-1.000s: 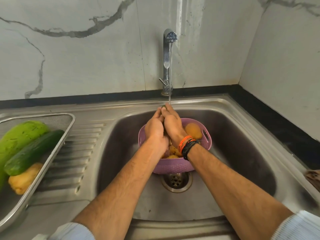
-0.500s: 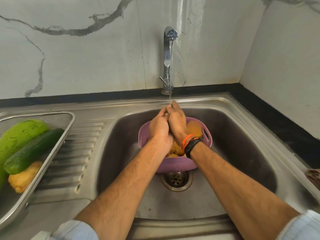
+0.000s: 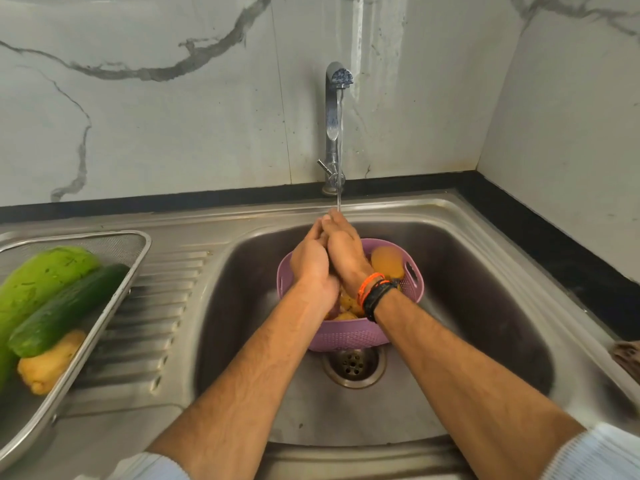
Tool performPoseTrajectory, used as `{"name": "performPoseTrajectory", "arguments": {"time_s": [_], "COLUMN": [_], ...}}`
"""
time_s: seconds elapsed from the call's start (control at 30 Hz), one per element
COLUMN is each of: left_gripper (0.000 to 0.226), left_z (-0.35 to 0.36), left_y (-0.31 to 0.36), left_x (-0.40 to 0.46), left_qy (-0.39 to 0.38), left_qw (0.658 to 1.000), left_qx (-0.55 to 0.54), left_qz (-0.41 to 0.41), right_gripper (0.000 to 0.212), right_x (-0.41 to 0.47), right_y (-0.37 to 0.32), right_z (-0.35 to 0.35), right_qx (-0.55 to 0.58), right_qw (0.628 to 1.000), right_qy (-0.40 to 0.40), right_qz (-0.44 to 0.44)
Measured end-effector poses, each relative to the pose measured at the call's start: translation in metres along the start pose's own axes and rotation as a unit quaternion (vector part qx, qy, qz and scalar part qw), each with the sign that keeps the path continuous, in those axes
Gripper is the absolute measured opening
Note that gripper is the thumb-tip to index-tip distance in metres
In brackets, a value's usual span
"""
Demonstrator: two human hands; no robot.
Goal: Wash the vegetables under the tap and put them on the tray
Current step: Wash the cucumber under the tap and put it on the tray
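From the head camera, looking down over the person's forearms: both hands are pressed together under the thin stream of water (image 3: 339,199) falling from the tap (image 3: 334,109) at the back edge of the sink (image 3: 485,306). The left hand (image 3: 311,261) and the right hand (image 3: 344,247) lie palm to palm, fingers pointing toward the tap, with the water landing on the fingertips (image 3: 332,216). Whether they clasp a vegetable between them cannot be told; nothing shows between the palms, and how far the fingers are curled is hidden too. The right wrist carries orange and black bands (image 3: 375,292).

Directly below the hands, a purple perforated basket (image 3: 346,336) sits in the middle of the sink bowl, just behind the drain (image 3: 355,363). Inside it lie yellowish-brown vegetables (image 3: 388,261), one large piece against the basket's right wall by the handle slot, smaller pieces showing between the wrists.

On the ribbed drainboard at the sink's left side rests a metal mesh tray (image 3: 138,251). It holds a pale green gourd (image 3: 38,282) along its far left, a dark green cucumber (image 3: 65,310) lying against the gourd, and a yellow vegetable (image 3: 48,363) touching the cucumber's near end.

A brownish thing (image 3: 628,355), cut off by the frame, sits at the sink's right edge.
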State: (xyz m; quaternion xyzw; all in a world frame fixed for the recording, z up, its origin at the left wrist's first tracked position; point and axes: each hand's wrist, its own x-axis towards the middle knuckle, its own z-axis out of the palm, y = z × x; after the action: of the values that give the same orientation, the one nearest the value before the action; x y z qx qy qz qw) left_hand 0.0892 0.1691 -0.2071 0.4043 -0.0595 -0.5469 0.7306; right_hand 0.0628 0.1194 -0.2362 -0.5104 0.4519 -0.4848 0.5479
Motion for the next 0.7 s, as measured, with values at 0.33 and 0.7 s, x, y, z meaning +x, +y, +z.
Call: {"name": "performPoseTrajectory", "arguments": {"time_s": [0.33,0.7], "left_gripper": [0.039,0.041], "left_z": [-0.005,-0.01], "left_y": [0.0,0.003], "left_x": [0.012,0.015], "left_qy": [-0.037,-0.057], "left_qw": [0.994,0.994], "left_qx": [0.1,0.088], "left_qz": [0.035,0.036], "right_gripper": [0.049,0.035], "right_x": [-0.004,0.009], "right_y": [-0.001,0.002], "right_z": [-0.009,-0.025], "right_qx": [-0.003,0.029], "right_qw": [1.0,0.998], "right_qy": [-0.012,0.036], "right_qz": [0.022,0.042]}}
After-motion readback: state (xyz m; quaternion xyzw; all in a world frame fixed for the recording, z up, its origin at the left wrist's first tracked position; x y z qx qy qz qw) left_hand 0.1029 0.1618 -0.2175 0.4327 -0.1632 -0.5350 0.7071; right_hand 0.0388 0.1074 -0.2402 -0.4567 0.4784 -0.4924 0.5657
